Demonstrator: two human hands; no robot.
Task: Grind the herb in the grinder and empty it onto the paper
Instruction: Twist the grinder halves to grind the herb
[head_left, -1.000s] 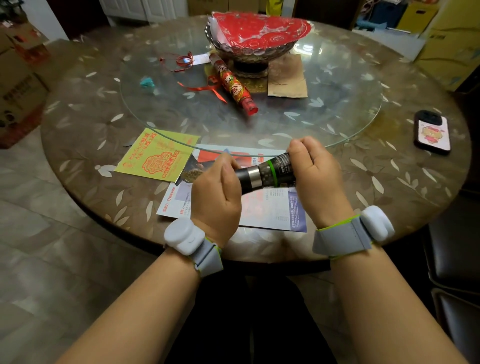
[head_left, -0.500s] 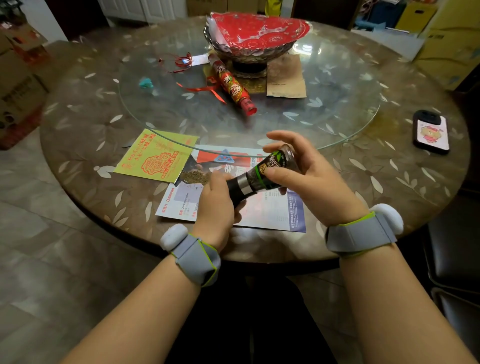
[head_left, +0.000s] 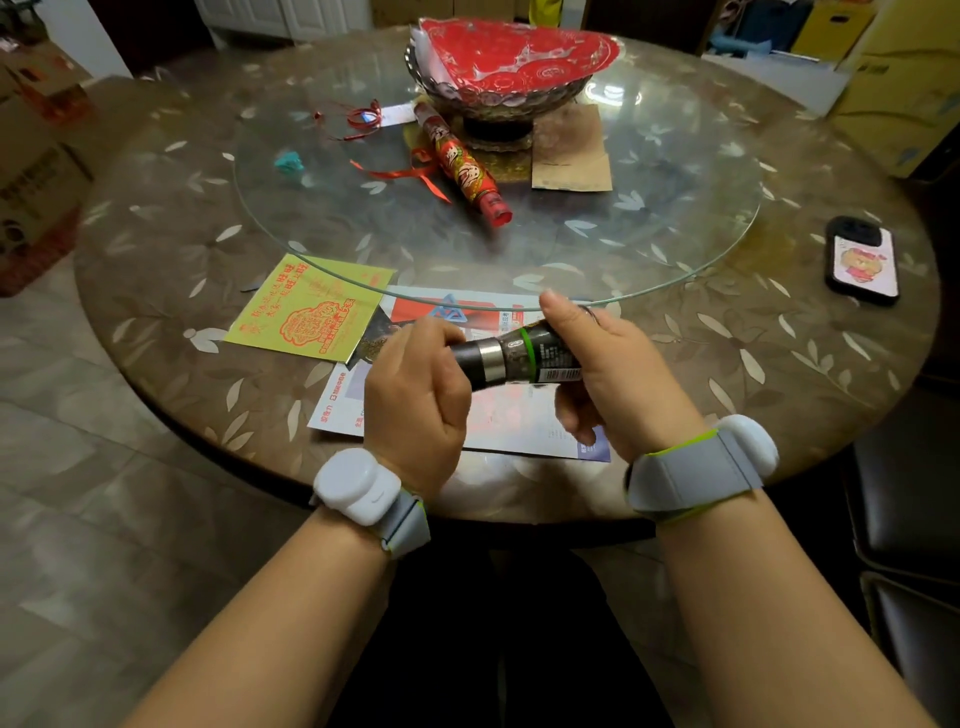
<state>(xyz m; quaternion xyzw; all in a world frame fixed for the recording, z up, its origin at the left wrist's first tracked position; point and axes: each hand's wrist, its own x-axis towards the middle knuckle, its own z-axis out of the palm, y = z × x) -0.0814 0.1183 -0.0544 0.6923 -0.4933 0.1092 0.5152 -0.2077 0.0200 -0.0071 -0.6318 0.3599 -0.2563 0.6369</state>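
A dark grinder (head_left: 511, 356) with a silver band and a green ring lies almost level above the table, held between both hands. My left hand (head_left: 415, 395) grips its black head end. My right hand (head_left: 605, 374) grips the labelled jar end, thumb up. Below them a printed paper (head_left: 514, 415) lies flat near the table's front edge. A small heap of brown ground herb (head_left: 376, 340) shows on the paper just left of my left hand, partly hidden by it.
A yellow-green leaflet (head_left: 306, 312) lies left of the paper. A glass turntable (head_left: 649, 228) carries a bowl (head_left: 493, 98) of red paper, a red tube (head_left: 465, 169) and a brown envelope (head_left: 571, 150). A phone (head_left: 862, 262) lies at the right. Dark chairs (head_left: 909, 493) stand right.
The grinder has gone from tilted with the jar end up back to nearly level. My right hand has closed round the jar again and my left hand has turned on the head.
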